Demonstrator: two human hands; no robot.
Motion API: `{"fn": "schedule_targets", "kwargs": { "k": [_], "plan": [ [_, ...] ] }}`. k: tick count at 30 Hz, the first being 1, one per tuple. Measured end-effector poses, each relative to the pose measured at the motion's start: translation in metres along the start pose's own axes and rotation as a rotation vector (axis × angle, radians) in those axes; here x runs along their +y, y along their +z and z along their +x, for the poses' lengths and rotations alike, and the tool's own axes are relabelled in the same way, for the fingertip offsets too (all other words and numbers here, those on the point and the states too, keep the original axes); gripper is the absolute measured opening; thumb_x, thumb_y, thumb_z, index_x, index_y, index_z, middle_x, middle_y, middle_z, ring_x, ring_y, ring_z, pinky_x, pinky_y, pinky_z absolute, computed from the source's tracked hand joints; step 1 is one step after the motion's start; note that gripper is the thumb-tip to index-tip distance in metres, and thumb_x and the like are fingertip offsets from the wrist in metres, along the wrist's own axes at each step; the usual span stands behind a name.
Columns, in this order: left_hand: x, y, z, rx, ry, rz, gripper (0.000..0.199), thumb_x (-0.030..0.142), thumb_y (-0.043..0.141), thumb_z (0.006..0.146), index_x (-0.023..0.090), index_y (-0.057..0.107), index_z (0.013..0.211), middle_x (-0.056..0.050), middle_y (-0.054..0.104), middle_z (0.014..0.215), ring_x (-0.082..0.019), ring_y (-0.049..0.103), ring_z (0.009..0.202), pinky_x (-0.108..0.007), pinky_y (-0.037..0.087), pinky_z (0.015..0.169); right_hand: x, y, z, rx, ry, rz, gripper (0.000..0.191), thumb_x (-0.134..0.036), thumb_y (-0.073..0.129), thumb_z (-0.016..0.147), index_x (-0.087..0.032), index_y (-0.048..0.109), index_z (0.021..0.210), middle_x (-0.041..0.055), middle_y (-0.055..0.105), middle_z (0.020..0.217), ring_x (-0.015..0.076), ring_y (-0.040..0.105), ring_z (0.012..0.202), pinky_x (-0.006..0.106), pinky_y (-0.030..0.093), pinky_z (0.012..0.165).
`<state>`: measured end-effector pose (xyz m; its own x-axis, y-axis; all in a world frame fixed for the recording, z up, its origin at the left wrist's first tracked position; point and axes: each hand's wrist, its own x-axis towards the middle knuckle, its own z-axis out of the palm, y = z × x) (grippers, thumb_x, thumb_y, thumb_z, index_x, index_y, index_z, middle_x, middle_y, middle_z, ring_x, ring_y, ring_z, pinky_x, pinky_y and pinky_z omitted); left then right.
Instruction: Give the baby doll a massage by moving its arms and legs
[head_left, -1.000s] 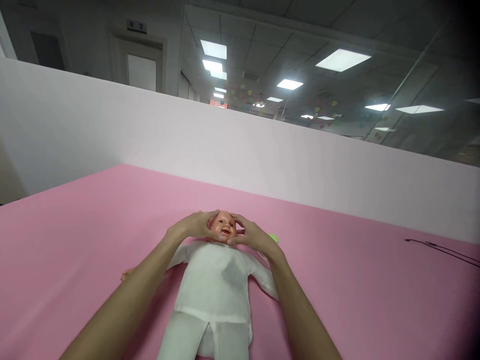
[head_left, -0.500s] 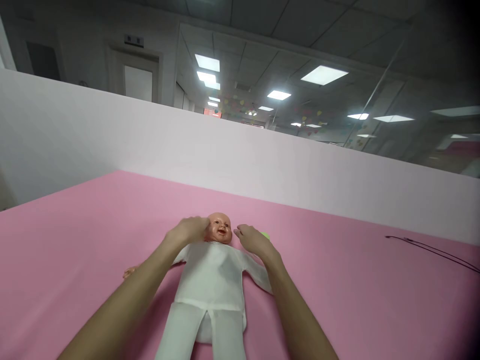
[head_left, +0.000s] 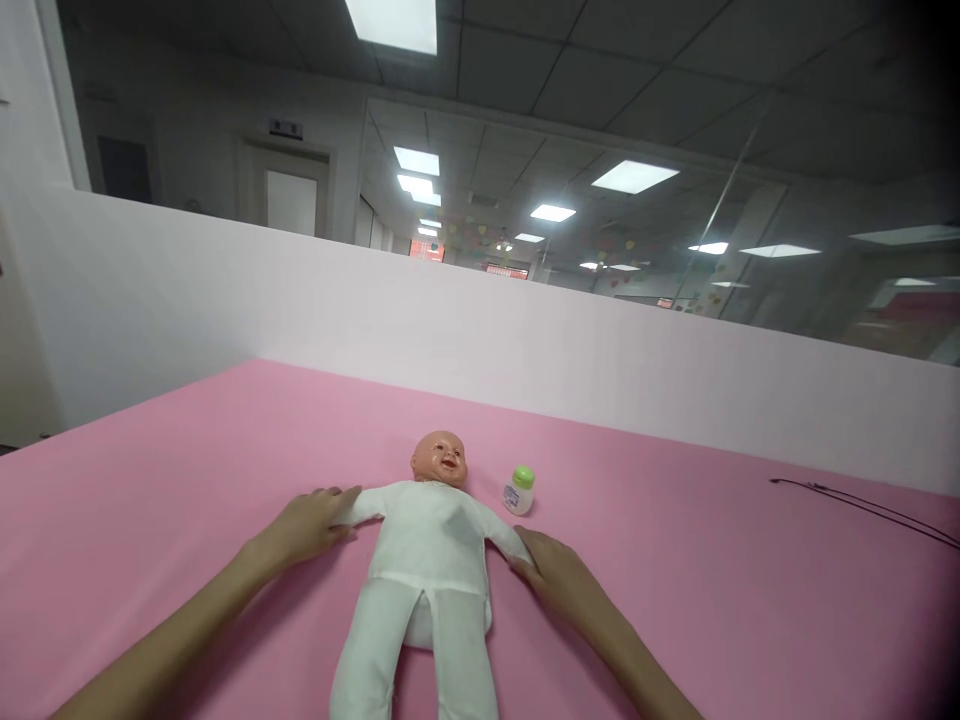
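Observation:
A baby doll (head_left: 429,535) with a white cloth body and a bald, smiling plastic head lies on its back on the pink surface, arms spread. My left hand (head_left: 311,525) is closed around the doll's arm at the picture's left, covering the doll's hand there. On the other side, my right hand (head_left: 553,565) grips the end of the opposite arm, which also hides that doll hand. Just beyond my right hand stands a small clear bottle (head_left: 518,497) with a green cap and a printed label.
The pink tabletop (head_left: 712,580) reaches back to a low white wall (head_left: 480,330), with glass above it. A thin black cord (head_left: 862,503) lies on the right side. Ceiling lights and a door (head_left: 291,200) show beyond the glass.
Both hands have moved from beside the doll's head down and outward onto its two arms. The green-capped bottle, mostly hidden before, now shows fully. The camera view has shifted slightly.

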<state>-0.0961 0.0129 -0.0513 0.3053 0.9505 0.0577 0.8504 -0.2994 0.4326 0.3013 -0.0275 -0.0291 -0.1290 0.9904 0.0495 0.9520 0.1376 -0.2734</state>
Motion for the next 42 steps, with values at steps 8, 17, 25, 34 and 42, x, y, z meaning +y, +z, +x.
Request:
{"fn": "schedule_targets", "kwargs": {
  "k": [8, 17, 25, 34, 42],
  "plan": [
    [-0.048, -0.019, -0.02, 0.031, -0.052, -0.406, 0.073, 0.028, 0.061, 0.067, 0.029, 0.06, 0.139, -0.001, 0.071, 0.091, -0.025, 0.066, 0.081, -0.031, 0.048, 0.072, 0.047, -0.02, -0.02, -0.031, 0.102, -0.114, 0.012, -0.017, 0.059, 0.067, -0.022, 0.054, 0.076, 0.0065, 0.066, 0.094, 0.0252, 0.061, 0.084, 0.031, 0.034, 0.065],
    [-0.015, 0.004, 0.03, 0.499, -0.096, -1.009, 0.045, 0.052, 0.079, 0.068, 0.016, 0.069, 0.094, -0.002, 0.063, 0.081, -0.021, 0.062, 0.079, -0.032, 0.049, 0.072, 0.059, -0.006, 0.002, 0.19, 0.032, 0.802, 0.033, -0.041, 0.073, 0.074, -0.025, 0.059, 0.099, 0.0027, 0.067, 0.09, 0.0241, 0.068, 0.079, 0.036, 0.055, 0.069],
    [0.048, 0.027, 0.054, 0.488, 0.24, -0.951, 0.041, 0.051, 0.069, 0.087, 0.021, 0.076, 0.113, -0.012, 0.074, 0.116, -0.03, 0.067, 0.109, -0.041, 0.05, 0.095, 0.01, 0.015, 0.041, 0.5, -0.025, 1.282, 0.073, -0.054, 0.087, 0.07, -0.021, 0.06, 0.13, 0.0128, 0.067, 0.129, 0.0318, 0.067, 0.112, 0.046, 0.057, 0.097],
    [0.029, 0.045, 0.064, 0.07, 0.564, -0.737, 0.035, 0.043, 0.086, 0.077, 0.027, 0.082, 0.108, -0.01, 0.071, 0.117, -0.029, 0.064, 0.113, -0.038, 0.052, 0.095, -0.025, 0.014, 0.032, -0.041, -0.67, 0.533, 0.03, -0.041, 0.071, 0.093, -0.037, 0.075, 0.122, 0.0054, 0.067, 0.125, 0.0271, 0.056, 0.122, 0.046, 0.043, 0.112],
    [0.032, 0.061, 0.051, 0.548, 0.082, -1.0, 0.04, 0.057, 0.059, 0.096, 0.02, 0.069, 0.109, -0.008, 0.072, 0.108, -0.024, 0.065, 0.101, -0.034, 0.051, 0.087, -0.007, 0.05, 0.038, 0.467, -0.155, 0.815, 0.048, -0.059, 0.061, 0.094, -0.025, 0.068, 0.127, 0.0111, 0.07, 0.123, 0.0298, 0.062, 0.112, 0.046, 0.053, 0.098]
  ]
}}
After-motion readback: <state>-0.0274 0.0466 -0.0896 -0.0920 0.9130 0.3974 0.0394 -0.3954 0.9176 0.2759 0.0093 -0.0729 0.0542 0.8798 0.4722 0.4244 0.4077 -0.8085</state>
